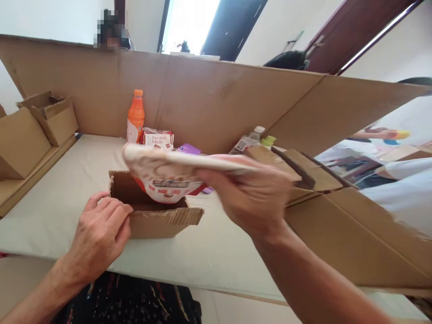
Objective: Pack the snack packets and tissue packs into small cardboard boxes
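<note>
My right hand [249, 193] grips a white and red printed food packet [168, 175], blurred by motion and held nearly flat. Its far end hangs over the open top of a small cardboard box [151, 225]. My left hand [104, 222] is closed on the box's near left rim, fingers bent over the edge. The packet hides part of the box's inside. Behind the box stand an orange drink bottle [136, 114] and a white carton marked "Su-per Meal" [159, 140]. A purple package [189, 148] is partly covered by the packet.
Cardboard boxes [25, 144] stand at the left, and a larger open carton [357, 234] at the right. A clear bottle [248, 140] and a green-capped container [268, 141] lie near a tall cardboard partition [209, 99]. Beyond it, a person [111, 31] is partly visible.
</note>
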### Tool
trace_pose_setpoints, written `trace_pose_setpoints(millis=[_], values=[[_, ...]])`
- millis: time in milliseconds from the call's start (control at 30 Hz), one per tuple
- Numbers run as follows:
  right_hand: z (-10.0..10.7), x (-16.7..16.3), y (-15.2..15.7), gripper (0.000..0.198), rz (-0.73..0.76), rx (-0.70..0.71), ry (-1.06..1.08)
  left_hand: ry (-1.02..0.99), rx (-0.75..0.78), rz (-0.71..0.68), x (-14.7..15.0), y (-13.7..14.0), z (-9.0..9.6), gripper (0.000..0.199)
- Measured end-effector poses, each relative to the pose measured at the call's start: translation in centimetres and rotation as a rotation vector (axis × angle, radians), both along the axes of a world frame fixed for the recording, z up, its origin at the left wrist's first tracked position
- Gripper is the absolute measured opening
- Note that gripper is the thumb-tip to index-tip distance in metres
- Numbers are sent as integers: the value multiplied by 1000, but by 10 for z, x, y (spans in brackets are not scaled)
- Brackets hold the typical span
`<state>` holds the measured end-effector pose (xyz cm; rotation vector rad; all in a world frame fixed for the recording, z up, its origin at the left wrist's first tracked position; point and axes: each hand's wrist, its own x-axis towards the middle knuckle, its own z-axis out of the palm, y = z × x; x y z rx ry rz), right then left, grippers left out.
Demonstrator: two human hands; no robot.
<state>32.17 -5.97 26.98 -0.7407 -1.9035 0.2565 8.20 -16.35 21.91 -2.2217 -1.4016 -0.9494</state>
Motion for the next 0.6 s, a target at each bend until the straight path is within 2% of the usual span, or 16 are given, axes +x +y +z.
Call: trace_pose_setpoints(millis=[100, 200, 267, 400, 467, 533, 600], values=[[11, -27, 9, 22, 232, -52, -494, -1, 11, -1, 0, -2, -4, 13], [8, -51, 14, 25, 242, -187, -994, 5, -1, -34, -1, -3, -3, 14], [0, -68, 17, 22, 252, -268, -1193, 19, -22, -54, -2, -2, -1, 15], [-18, -93, 26, 22, 496, -356, -1311, 75, -96, -145, -5, 1, 13, 19], [-22, -96, 30, 21, 548, -375, -1319, 108, -199, -198, -5, 5, 25, 15], [-22, -95, 32, 21, 538, -403, -1331, 187, -398, -189, -3, 14, 41, 8], [-20, -89, 35, 23, 521, -461, -1341, 299, -660, -140, 1, 28, 58, 9]])
